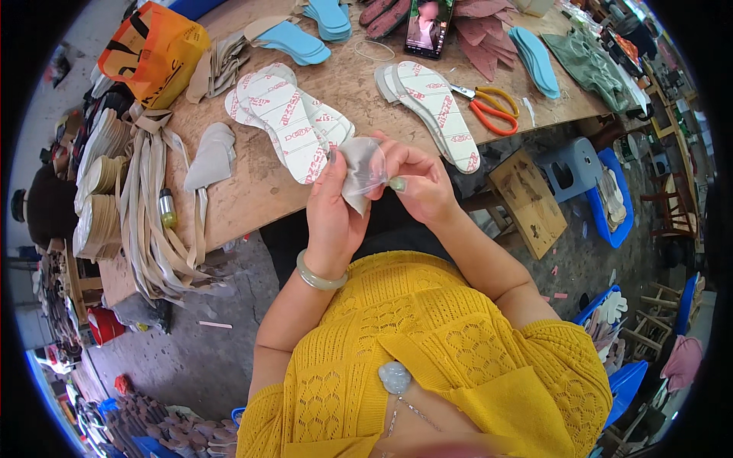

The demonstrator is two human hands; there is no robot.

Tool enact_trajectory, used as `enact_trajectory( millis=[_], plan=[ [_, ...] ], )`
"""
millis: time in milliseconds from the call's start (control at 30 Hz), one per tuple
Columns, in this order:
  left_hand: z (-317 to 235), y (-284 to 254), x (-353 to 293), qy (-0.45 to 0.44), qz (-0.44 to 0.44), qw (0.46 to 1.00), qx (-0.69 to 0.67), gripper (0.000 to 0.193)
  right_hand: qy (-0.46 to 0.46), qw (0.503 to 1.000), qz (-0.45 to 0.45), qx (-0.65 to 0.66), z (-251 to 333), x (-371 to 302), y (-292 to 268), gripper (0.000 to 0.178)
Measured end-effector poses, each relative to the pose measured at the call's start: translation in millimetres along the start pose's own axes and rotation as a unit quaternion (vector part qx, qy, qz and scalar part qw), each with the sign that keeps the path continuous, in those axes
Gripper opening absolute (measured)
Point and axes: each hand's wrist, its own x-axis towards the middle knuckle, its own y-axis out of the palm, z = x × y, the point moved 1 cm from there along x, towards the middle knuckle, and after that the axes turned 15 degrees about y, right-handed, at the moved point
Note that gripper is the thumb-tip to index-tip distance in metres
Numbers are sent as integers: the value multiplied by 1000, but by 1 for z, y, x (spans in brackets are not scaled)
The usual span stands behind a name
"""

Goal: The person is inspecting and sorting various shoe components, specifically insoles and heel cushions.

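Note:
My left hand (333, 210), with a pale bangle at its wrist, grips a thin grey-white piece (356, 177) just past the table's front edge. Part of that piece looks like clear film, and its right edge is pinched between the thumb and fingers of my right hand (420, 179). Beyond my left hand lies a fanned pile of white insoles (276, 114) printed in red. A second group of the same insoles (439, 111) rests beyond my right hand. Similar thin grey-white pieces (211, 156) are stacked farther left.
Orange-handled scissors (495, 111) lie right of the insoles. Blue insoles (294, 40), a phone (427, 29) and red-brown pieces (481, 46) line the back. At left are an orange bag (156, 53), hanging strips (149, 206) and a small bottle (167, 208). A wooden stool (527, 202) stands at right.

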Motion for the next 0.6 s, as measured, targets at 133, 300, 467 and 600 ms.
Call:
enact_trajectory(
  millis=[133,300,467,600],
  plan=[
    [3,-1,-5,95,45,987,124,35,180,981,-53,58,14,-9,4,6],
    [2,5,-17,73,116,941,311,36,269,956,-51,-108,17,-20,3,21],
    [6,-1,-13,67,62,973,210,37,198,943,-65,-261,5,-36,-4,28],
    [-8,-23,-4,246,11,850,466,37,113,919,-44,-374,9,-62,-17,29]
  ],
)
